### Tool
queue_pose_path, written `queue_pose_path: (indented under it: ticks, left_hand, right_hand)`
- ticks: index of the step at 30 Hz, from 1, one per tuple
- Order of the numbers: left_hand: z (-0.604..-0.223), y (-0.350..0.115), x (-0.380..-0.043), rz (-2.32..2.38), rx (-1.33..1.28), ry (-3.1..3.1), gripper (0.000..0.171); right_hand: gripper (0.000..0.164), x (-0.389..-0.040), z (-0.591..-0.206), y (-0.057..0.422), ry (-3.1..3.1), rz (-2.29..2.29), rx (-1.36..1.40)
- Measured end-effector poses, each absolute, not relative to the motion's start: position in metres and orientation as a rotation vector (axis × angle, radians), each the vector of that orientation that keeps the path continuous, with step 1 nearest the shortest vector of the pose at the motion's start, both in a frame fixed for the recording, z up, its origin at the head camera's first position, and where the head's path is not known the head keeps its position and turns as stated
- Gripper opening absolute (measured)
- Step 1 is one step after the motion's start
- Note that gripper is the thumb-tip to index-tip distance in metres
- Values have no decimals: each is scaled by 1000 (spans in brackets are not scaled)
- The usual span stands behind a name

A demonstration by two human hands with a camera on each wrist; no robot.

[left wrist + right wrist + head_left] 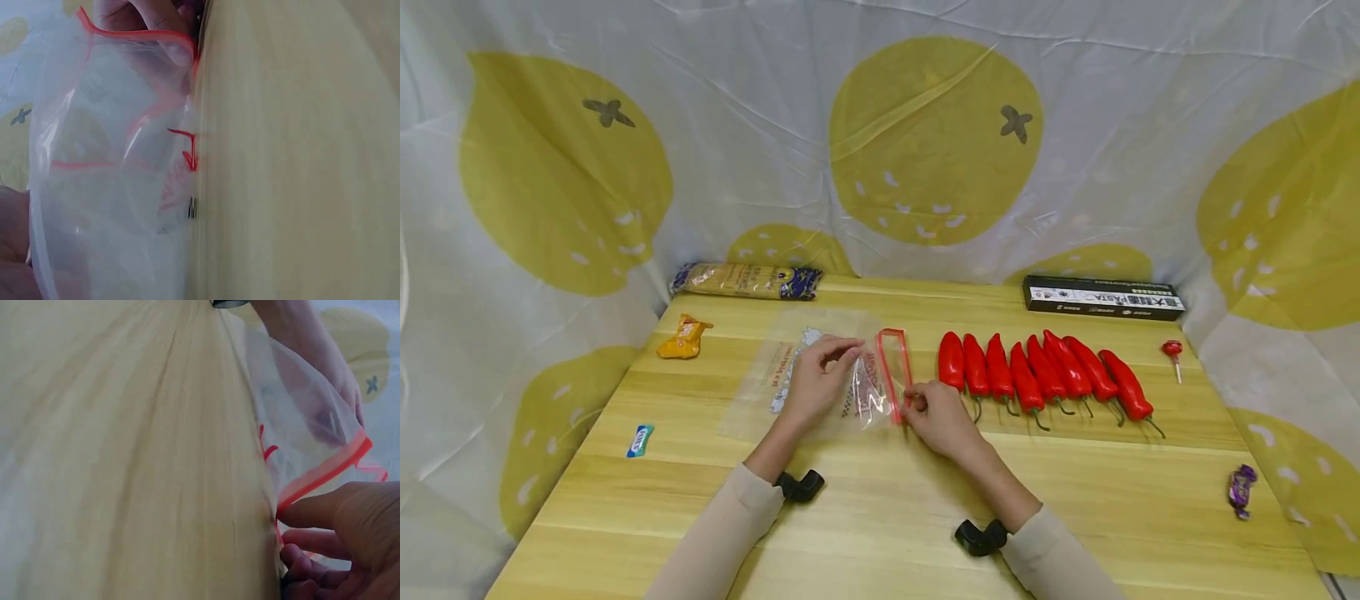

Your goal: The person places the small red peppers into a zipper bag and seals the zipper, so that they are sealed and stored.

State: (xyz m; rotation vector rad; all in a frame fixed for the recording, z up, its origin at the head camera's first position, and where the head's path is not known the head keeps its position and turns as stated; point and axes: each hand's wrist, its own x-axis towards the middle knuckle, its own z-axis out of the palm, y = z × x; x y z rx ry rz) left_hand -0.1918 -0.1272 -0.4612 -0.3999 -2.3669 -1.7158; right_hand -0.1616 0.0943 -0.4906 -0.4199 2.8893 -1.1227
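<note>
A clear zip bag [752, 392] with a red zip edge [883, 358] and printed pictures lies on the table, its mouth toward the right and standing partly open. My left hand [820, 377] pinches the bag's upper layer between thumb and fingertips and lifts it into a fold. At the near end of the mouth, my right hand [942, 417] holds the red edge; in the right wrist view its thumb and index finger [315, 544] pinch there. The left wrist view shows the raised plastic [106, 212] bulging above the table. Just right of the bag lie several red chili peppers [998, 371] in a row.
A noodle packet [745, 281] and a black pasta box [1103, 298] lie along the back. On the left are an orange-wrapped snack [685, 337] and a small blue-green candy [640, 441]. A red lollipop [1172, 348] and a purple-wrapped candy [1242, 492] are on the right.
</note>
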Motion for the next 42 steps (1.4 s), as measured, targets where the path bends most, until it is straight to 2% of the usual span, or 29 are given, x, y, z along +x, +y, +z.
queue_pose_path:
  ticks: [7,18,24,30,36,42]
  left_hand:
    - [-442,-132,-183,-1801,-353,-2313,21]
    - [-447,-121,-185,-1808,-317,-2287,24]
    - [-451,-121,-185,-1743,-290,-2292,20]
    - [-469,-124,-193,-1769,-320,-2307,17]
    - [-488,-127,-203,-1791,-415,-2332,20]
    - [-488,-129,-202,-1765,-362,-2390,24]
  right_hand:
    - [23,-162,-491,101,2842,-1160,-426]
    - [21,-160,-485,111,2900,-1308,-412]
    - [29,-164,-476,127,3084,-1373,-276]
    - [41,-171,-473,139,3181,-1240,-92]
    - [50,-175,-471,139,3178,-1089,-48]
    - [53,-177,-474,138,3157,-965,-20]
